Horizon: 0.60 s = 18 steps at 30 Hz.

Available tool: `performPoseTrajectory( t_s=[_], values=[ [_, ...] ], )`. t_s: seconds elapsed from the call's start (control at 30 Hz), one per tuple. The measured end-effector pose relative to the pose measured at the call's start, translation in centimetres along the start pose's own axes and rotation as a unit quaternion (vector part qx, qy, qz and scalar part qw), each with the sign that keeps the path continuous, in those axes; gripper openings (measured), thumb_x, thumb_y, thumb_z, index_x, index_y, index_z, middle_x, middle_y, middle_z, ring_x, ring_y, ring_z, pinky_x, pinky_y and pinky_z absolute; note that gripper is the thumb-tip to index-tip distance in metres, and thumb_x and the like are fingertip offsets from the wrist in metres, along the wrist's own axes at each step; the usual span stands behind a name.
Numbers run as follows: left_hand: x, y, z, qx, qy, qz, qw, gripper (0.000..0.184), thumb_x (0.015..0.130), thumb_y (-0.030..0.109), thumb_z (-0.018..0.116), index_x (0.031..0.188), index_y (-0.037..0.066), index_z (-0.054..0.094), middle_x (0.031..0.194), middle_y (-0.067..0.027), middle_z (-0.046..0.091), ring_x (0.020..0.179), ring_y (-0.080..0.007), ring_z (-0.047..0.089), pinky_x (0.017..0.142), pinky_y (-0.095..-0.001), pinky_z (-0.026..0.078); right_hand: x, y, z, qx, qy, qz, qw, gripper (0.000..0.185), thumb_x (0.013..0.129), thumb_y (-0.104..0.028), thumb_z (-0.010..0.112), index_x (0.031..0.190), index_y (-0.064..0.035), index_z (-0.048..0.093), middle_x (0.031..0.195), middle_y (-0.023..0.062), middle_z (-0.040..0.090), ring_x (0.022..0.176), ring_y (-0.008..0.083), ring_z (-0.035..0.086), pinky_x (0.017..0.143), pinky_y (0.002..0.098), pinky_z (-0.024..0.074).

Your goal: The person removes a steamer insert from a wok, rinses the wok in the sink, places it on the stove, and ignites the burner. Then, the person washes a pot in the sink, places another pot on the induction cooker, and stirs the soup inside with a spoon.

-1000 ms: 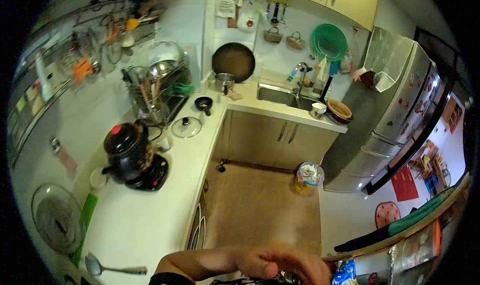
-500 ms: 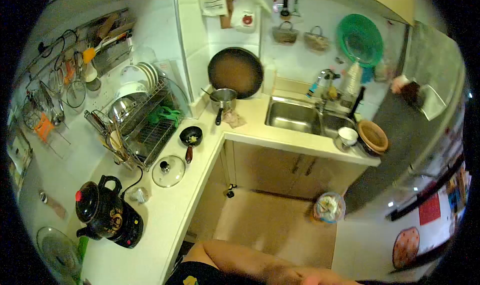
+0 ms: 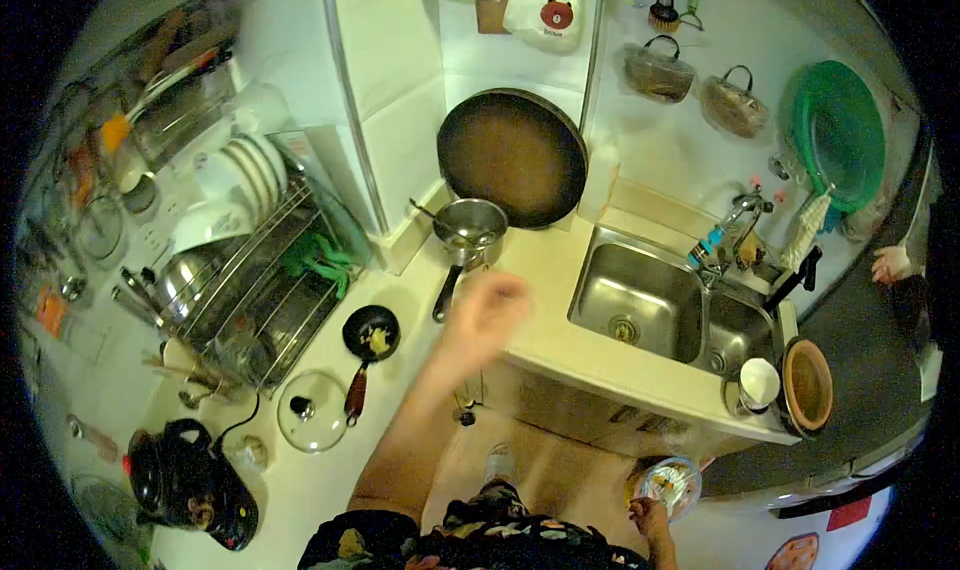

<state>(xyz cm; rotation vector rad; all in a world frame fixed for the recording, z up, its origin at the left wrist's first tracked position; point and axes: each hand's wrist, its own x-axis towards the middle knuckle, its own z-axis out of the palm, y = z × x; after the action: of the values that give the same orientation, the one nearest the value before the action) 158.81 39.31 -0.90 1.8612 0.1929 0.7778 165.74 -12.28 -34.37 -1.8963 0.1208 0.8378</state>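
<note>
The left hand [image 3: 487, 315], blurred, is over the cream-coloured counter [image 3: 540, 260], its fingers loosely curled; whether it grips anything cannot be told. Just beyond it, near the corner, sits a small stainless-steel saucepan [image 3: 470, 220] with a black handle pointing toward the hand. The right hand [image 3: 650, 515] is low, at the near edge of a round, clear-walled bin [image 3: 675, 485] on the floor, fingers bent; its grip is too small to make out. Left of the saucepan lie a small black frying pan [image 3: 371, 332] holding yellowish bits and a round clear glass lid [image 3: 313, 410]. Behind the saucepan, a large round brown pan [image 3: 512, 157] leans upright against the wall.
</note>
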Motion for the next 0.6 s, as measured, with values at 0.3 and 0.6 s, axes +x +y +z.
performPoseTrajectory(
  t_s=[0.3,0.6],
  values=[
    [7.9,-21.0,-5.8,-0.023,-0.021,-0.381,0.924,0.046,0.089,0.047,0.055,0.092,0.001,0.062,0.076,-0.0071,0.063,0.061,-0.0145,0.057,0.057,-0.0289,0.047,1.1,-15.0,0.2,-0.43,0.136,-0.255,0.855,0.019,0.087,-0.017,0.06,0.094,-0.0012,0.067,0.084,0.0159,0.068,0.073,0.0291,0.066,0.066,0.0394,0.0513],
    [8.2,-15.6,-3.7,-0.107,0.053,-0.403,0.907,0.027,0.096,0.027,0.051,0.104,0.001,0.055,0.062,0.0022,0.043,0.043,-0.0077,0.037,0.04,-0.023,0.03,4.9,-31.4,-0.6,-0.391,0.042,-0.328,0.859,0.018,0.087,-0.02,0.06,0.094,-0.0049,0.066,0.093,0.0159,0.066,0.081,0.0353,0.063,0.07,0.0408,0.0511]
  ],
)
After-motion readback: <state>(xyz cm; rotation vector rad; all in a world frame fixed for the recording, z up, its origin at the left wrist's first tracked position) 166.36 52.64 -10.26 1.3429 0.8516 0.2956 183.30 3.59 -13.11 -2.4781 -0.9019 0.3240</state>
